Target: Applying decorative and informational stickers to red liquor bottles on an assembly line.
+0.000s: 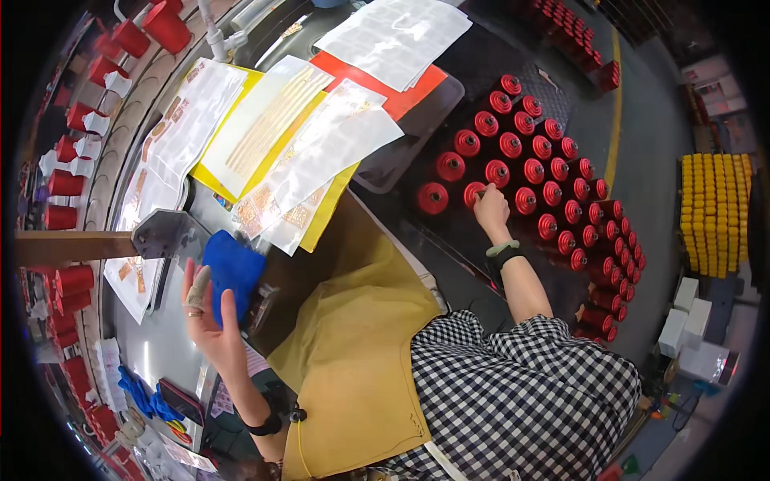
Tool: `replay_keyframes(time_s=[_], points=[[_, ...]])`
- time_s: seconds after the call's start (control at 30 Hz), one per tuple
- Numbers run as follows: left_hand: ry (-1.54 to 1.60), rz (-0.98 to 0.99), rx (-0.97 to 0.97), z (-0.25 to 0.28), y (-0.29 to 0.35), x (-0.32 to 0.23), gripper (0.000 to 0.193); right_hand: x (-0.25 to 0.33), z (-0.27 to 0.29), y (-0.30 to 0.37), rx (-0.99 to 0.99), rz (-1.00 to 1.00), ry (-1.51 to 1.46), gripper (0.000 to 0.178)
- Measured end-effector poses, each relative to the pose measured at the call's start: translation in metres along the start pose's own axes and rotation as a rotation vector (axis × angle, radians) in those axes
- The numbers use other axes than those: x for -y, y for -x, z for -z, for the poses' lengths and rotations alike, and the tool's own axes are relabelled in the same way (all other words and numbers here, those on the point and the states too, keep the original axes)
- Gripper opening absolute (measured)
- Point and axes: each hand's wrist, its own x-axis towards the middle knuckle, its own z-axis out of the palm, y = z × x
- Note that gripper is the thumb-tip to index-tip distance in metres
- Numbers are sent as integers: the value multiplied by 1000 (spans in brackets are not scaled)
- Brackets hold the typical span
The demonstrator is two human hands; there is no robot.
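My right hand (492,210) reaches out to the right, its fingers closed on the dark centre tip of a red cylinder (473,196) with a stepped round top. That cylinder stands in the front row, beside another red cylinder (433,198). Several more of the same kind stand upright in close rows behind it. My left hand (212,317) is raised over the worktable with fingers spread and holds nothing. A pale cover wraps one of its fingers. Close by that hand lies a blue cloth (233,268).
Decal sheets (297,160) on yellow and red backing spread over the grey worktable (164,353). White sheets (397,36) lie at the far end. A brown bar (76,244) juts in from the left, beyond it red cylinders (64,216) in a line. Yellow stacked pieces (714,212) stand far right.
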Motion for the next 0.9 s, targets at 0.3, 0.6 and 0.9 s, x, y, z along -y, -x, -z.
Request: replay_keyframes(time_s=[0.3,0.6,0.9], points=[[-150,36,-213,76,5,5,44,28,9,6,-44,125,66,24],[-113,40,-326,137,-39,15,42,-6,16,2,-12,58,144,42],[-587,232,-473,291,-173,149,71,67,45,23,-62,342,-156,42]])
